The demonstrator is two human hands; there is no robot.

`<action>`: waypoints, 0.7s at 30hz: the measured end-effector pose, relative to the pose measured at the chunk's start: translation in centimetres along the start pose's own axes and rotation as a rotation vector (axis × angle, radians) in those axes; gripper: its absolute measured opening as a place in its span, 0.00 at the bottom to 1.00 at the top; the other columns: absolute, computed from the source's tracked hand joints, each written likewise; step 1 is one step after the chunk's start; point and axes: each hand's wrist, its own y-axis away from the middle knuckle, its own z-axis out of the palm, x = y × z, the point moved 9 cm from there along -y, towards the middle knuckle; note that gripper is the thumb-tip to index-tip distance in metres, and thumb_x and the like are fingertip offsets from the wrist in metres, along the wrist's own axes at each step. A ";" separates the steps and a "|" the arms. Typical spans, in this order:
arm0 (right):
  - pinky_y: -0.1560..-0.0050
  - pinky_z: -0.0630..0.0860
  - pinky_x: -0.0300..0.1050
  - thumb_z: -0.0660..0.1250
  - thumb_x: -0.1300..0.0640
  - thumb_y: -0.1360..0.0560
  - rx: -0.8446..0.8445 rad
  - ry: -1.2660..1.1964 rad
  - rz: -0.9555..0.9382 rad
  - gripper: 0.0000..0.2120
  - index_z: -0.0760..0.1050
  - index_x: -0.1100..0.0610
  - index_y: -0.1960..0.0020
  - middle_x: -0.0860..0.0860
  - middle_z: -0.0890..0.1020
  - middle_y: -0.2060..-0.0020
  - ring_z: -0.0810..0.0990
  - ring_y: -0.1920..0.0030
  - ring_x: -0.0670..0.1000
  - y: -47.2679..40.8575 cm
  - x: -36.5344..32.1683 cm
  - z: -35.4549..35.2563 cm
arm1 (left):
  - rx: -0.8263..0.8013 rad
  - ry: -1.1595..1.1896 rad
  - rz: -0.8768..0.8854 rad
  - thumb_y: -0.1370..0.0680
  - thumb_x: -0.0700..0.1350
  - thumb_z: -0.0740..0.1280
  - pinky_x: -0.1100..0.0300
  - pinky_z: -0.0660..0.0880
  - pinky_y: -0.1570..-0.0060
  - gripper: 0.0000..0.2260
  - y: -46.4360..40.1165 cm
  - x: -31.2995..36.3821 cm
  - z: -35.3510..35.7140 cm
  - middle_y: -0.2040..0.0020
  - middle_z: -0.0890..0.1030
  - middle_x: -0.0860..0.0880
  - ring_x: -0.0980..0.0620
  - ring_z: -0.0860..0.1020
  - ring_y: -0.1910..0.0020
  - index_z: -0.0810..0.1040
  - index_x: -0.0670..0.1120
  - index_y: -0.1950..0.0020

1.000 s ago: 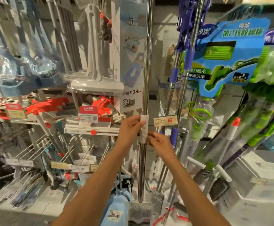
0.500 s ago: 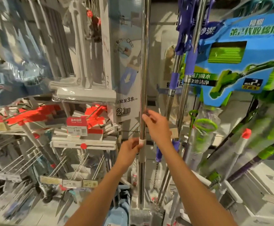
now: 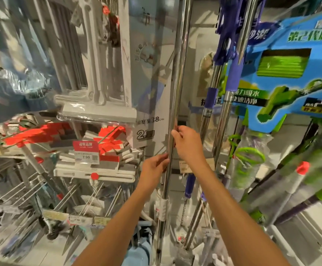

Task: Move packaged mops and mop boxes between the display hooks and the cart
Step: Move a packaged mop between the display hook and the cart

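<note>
A red price tag [image 3: 86, 151] hangs at far left, then the left hand [image 3: 152, 168] grips the upright steel mop pole [image 3: 177, 77] at centre, the right hand [image 3: 188, 144] pinching it just above, beside purple-handled mops [image 3: 231, 73].

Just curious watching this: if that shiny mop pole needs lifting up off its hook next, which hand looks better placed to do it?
Probably the right hand: it grips the chrome pole higher up, while the left hand holds it lower.
</note>
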 end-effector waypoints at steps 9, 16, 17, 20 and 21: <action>0.67 0.65 0.33 0.64 0.59 0.19 0.001 0.087 0.024 0.17 0.67 0.52 0.66 0.46 0.72 0.71 0.69 0.70 0.43 0.3 1.4 1.1 | -0.103 -0.001 -0.038 0.18 0.41 0.67 0.47 0.81 0.42 0.14 -0.9 -2.8 0.9 0.48 0.86 0.48 0.48 0.85 0.47 0.79 0.44 0.32; 0.70 0.66 0.25 0.65 0.59 0.19 0.065 0.068 0.032 0.21 0.64 0.47 0.68 0.44 0.72 0.74 0.74 0.73 0.34 0.7 0.6 -0.2 | -0.160 0.031 -0.028 0.19 0.44 0.69 0.63 0.80 0.48 0.11 -0.3 -2.4 1.2 0.50 0.86 0.56 0.56 0.84 0.48 0.79 0.58 0.40; 0.70 0.66 0.25 0.64 0.59 0.19 0.056 0.077 0.033 0.20 0.64 0.47 0.67 0.44 0.72 0.73 0.74 0.73 0.37 0.9 0.6 -0.1 | -0.186 0.016 -0.029 0.19 0.44 0.69 0.64 0.79 0.48 0.11 0.1 -2.5 1.4 0.51 0.86 0.58 0.57 0.83 0.48 0.78 0.60 0.43; 0.70 0.65 0.30 0.64 0.57 0.18 -0.004 0.087 0.021 0.16 0.65 0.49 0.63 0.45 0.73 0.71 0.73 0.70 0.42 1.4 0.7 0.5 | -0.219 0.000 -0.027 0.19 0.43 0.69 0.61 0.77 0.45 0.08 1.2 -3.0 1.7 0.51 0.86 0.56 0.58 0.83 0.49 0.81 0.56 0.45; 0.70 0.64 0.32 0.64 0.57 0.18 -0.038 0.067 0.033 0.11 0.68 0.51 0.59 0.45 0.73 0.71 0.74 0.70 0.43 1.6 1.1 1.0 | -0.221 0.007 -0.036 0.19 0.42 0.69 0.59 0.77 0.45 0.08 1.3 -3.3 1.7 0.51 0.87 0.55 0.56 0.83 0.48 0.81 0.55 0.45</action>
